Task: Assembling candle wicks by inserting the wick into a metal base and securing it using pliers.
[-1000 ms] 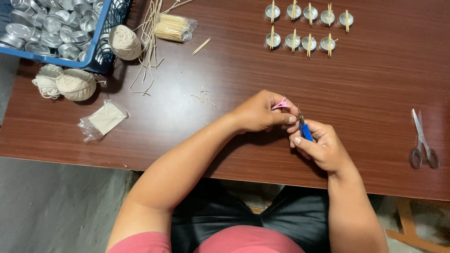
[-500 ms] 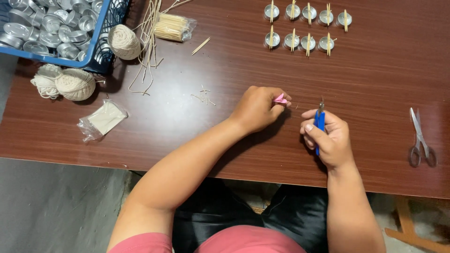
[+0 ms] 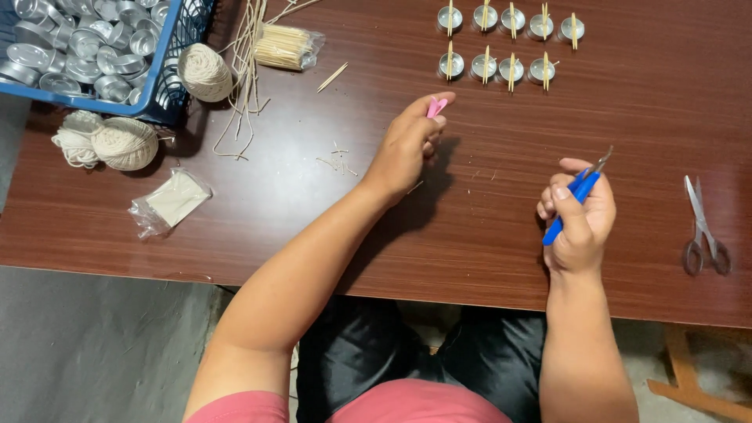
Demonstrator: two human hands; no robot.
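My left hand (image 3: 407, 145) is stretched forward over the brown table (image 3: 313, 204), pinching a small pink clip (image 3: 435, 106) between thumb and fingers. My right hand (image 3: 578, 219) rests further right and grips blue-handled snips (image 3: 576, 192), their metal tip pointing up and to the right. Two rows of small metal cups (image 3: 505, 43) with wooden sticks laid across them stand at the far side, beyond both hands. A few short thread cuttings (image 3: 337, 160) lie on the wood left of my left hand.
A blue basket (image 3: 168, 74) of empty metal cups sits at the far left, with balls of cream string (image 3: 125, 142) beside it. A bag of wooden sticks (image 3: 286, 47), a small plastic packet (image 3: 172, 202) and grey scissors (image 3: 703, 227) at the right also lie here.
My hands were together near the table's front edge. They have parted: the left moved forward and left with the pink clip, the right drew away to the right with the snips.
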